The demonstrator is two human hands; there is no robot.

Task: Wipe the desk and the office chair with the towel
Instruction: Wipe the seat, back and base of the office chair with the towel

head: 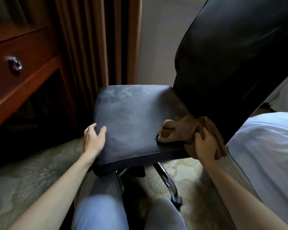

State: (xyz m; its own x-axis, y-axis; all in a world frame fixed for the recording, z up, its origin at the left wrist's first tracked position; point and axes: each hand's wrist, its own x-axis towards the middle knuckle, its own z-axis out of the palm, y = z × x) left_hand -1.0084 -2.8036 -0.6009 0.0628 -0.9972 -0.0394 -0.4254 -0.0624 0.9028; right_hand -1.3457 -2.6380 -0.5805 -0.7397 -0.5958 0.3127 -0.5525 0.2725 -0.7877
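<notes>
A carpeted floor (32, 171) lies under a black office chair (131, 123), between a wooden worktop with a drawer (15, 63) and a white bed (264, 146). The left hand (93, 140) rests on the seat's near left corner, fingers loosely spread and holding nothing. The right hand (204, 146) has its fingers clenched on a bunched brown towel (181, 130), pressed against the seat's rear right corner below the backrest.

Bare forearms without sleeves, hands ungloved, and legs (100, 211) in light blue trousers.
</notes>
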